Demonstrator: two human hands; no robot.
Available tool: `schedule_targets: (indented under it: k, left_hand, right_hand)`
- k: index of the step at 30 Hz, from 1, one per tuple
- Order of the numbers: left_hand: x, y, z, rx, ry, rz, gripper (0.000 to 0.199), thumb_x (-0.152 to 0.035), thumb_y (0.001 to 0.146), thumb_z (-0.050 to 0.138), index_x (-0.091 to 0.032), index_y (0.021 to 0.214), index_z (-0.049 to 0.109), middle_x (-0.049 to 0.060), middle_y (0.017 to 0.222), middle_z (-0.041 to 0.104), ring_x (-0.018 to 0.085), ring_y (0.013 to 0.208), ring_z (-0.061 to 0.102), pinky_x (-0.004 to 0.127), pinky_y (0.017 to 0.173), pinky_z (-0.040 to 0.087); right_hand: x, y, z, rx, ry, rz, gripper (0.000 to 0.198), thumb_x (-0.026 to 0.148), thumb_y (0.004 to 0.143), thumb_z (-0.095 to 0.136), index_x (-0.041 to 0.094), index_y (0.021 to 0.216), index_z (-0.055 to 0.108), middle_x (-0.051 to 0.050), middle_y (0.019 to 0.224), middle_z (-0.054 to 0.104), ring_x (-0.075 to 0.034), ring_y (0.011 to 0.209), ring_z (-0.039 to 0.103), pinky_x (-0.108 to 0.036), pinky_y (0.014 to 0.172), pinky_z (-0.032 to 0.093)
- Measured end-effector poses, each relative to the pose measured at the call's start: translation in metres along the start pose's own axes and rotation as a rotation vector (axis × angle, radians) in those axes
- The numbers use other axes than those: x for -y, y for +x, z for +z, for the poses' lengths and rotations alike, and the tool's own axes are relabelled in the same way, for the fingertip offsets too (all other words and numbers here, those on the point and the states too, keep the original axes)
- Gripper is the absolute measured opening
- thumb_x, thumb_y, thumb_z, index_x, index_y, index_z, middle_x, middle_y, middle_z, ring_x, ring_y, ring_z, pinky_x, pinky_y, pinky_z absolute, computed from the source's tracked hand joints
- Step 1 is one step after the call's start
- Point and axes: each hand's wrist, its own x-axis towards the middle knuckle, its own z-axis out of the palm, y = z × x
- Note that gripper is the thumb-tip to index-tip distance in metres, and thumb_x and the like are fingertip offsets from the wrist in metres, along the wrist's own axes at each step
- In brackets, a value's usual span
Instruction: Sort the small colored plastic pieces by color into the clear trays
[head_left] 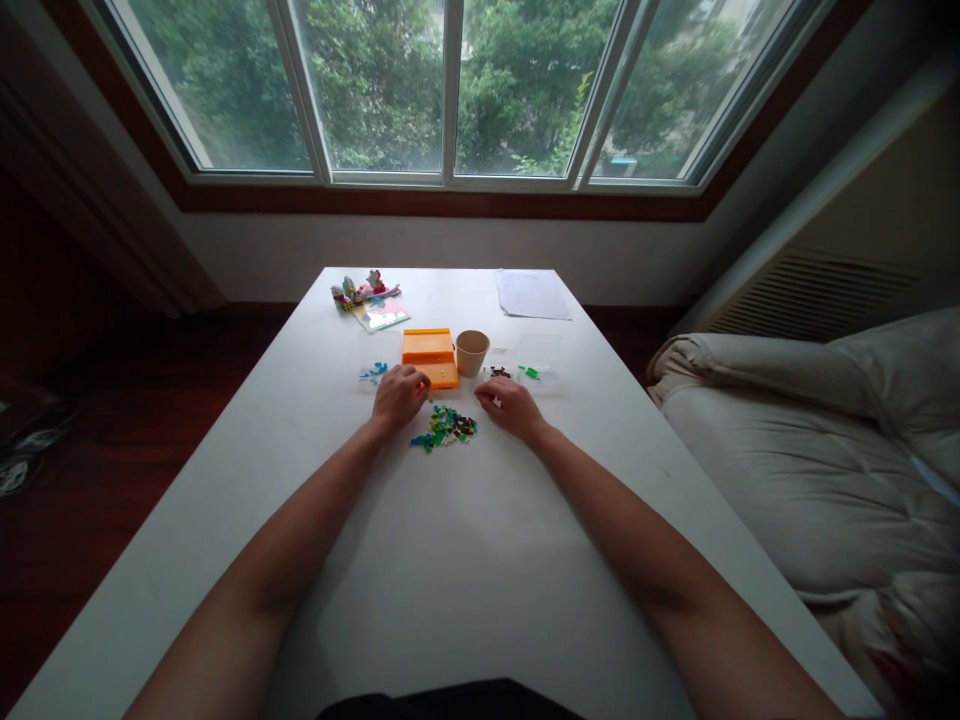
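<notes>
A pile of tiny building bricks [444, 428] in green, blue, yellow, brown and white lies on the white table between my hands. My left hand [401, 395] is at the pile's upper left, in front of an orange box [428, 346] with its lid up. Its fingers are pinched together; whatever they hold is too small to make out. To the pile's upper right, my right hand [510, 405] rests with thumb and fingertips closed, and I cannot see what is between them. Blue bricks [374, 372] lie in a clear tray beside my left hand.
Behind my hands stands a brown paper cup [472, 354]. Brown bricks [500, 372] and green bricks [529, 373] sit in clear trays to its right. Small figures [360, 290] and a booklet [382, 314] lie at the far left, papers [532, 294] at the far right.
</notes>
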Motion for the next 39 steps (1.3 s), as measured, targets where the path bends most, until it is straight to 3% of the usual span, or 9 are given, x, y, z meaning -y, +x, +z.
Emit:
schedule_targets:
  k: [4, 7, 24, 27, 31, 39]
  left_hand:
    - [-0.001, -0.002, -0.007, 0.231, -0.089, 0.150, 0.020, -0.023, 0.089, 0.055, -0.023, 0.094, 0.073, 0.007, 0.090, 0.067, 0.020, 0.087, 0.059, 0.032, 0.080, 0.045]
    - [-0.002, -0.004, -0.010, 0.311, -0.108, 0.181, 0.022, -0.024, 0.087, 0.056, -0.025, 0.099, 0.074, 0.005, 0.092, 0.068, 0.019, 0.083, 0.061, 0.029, 0.074, 0.045]
    - [0.005, -0.008, -0.009, 0.298, -0.121, 0.121, 0.019, -0.030, 0.086, 0.056, -0.024, 0.092, 0.073, 0.003, 0.083, 0.069, 0.017, 0.074, 0.061, 0.027, 0.069, 0.043]
    - [0.008, -0.008, -0.008, 0.257, -0.131, 0.114, 0.019, -0.030, 0.086, 0.056, -0.023, 0.092, 0.072, 0.003, 0.084, 0.069, 0.016, 0.074, 0.061, 0.027, 0.069, 0.043]
    - [0.013, -0.005, -0.009, 0.079, -0.123, 0.038, 0.021, -0.031, 0.090, 0.053, -0.022, 0.096, 0.071, 0.003, 0.083, 0.069, 0.016, 0.075, 0.060, 0.027, 0.071, 0.043]
    - [0.051, -0.006, -0.018, -0.190, -0.025, -0.400, 0.024, -0.037, 0.090, 0.053, -0.025, 0.101, 0.070, 0.002, 0.081, 0.068, 0.018, 0.076, 0.061, 0.029, 0.070, 0.042]
  right_hand:
    - [0.005, 0.000, -0.001, 0.050, -0.002, 0.046, 0.015, 0.024, 0.091, 0.056, 0.022, 0.093, 0.071, -0.004, 0.084, 0.068, -0.018, 0.078, 0.058, -0.030, 0.076, 0.045]
    - [0.008, 0.000, -0.002, 0.057, -0.001, 0.066, 0.017, 0.025, 0.091, 0.055, 0.022, 0.093, 0.072, -0.005, 0.086, 0.069, -0.018, 0.077, 0.059, -0.030, 0.075, 0.045]
    - [0.011, -0.002, 0.001, 0.108, -0.054, 0.021, 0.012, 0.022, 0.089, 0.058, 0.022, 0.091, 0.071, -0.003, 0.081, 0.067, -0.018, 0.079, 0.058, -0.029, 0.076, 0.044]
    - [0.013, -0.002, 0.002, 0.116, -0.069, -0.007, 0.013, 0.024, 0.091, 0.058, 0.022, 0.091, 0.071, -0.004, 0.085, 0.067, -0.019, 0.083, 0.059, -0.030, 0.078, 0.044]
    - [0.016, 0.000, 0.003, 0.130, -0.059, -0.037, 0.016, 0.026, 0.093, 0.057, 0.024, 0.095, 0.072, -0.006, 0.093, 0.068, -0.020, 0.090, 0.060, -0.032, 0.082, 0.047]
    - [0.035, 0.003, 0.013, 0.215, 0.005, -0.171, 0.029, 0.037, 0.096, 0.056, 0.029, 0.122, 0.067, -0.007, 0.127, 0.063, -0.024, 0.120, 0.055, -0.042, 0.103, 0.045]
